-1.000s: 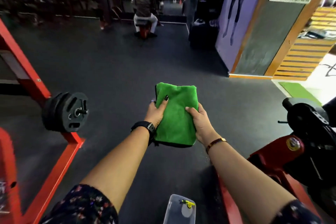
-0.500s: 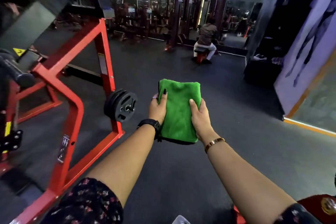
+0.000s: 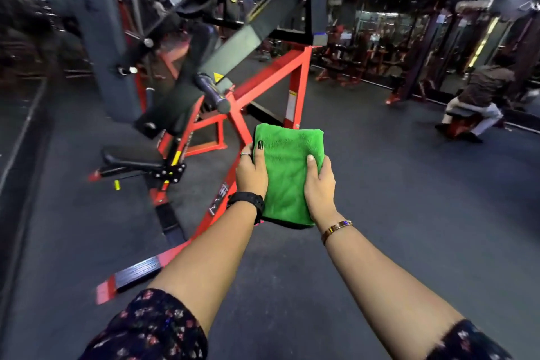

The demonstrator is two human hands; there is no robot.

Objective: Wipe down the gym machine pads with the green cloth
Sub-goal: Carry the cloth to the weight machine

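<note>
Here, in the head view, both arms reach forward and hold the folded green cloth [image 3: 287,175] up in the air in front of the body, above the dark floor [image 3: 394,213]. The left hand [image 3: 251,172] grips the cloth's left edge, thumb laid on top and fingers curled beneath. The right hand [image 3: 320,184] grips the right edge the same way, thumb on top. A black watch [image 3: 247,202] sits on the left wrist and a thin metal bracelet [image 3: 336,227] on the right. Flowered sleeves [image 3: 152,327] show at the bottom edge.

The cloth touches no part of the gym machine [image 3: 263,85], a red frame standing ahead and to the left. The machine's black seat pad [image 3: 131,155] lies low on its left side, well apart from the cloth. A long black back pad [image 3: 187,79] slants up behind the seat. A dark handle [image 3: 211,93] juts out beside the back pad. Far off at the right, a person [image 3: 482,96] sits on a bench, blurred.
</note>
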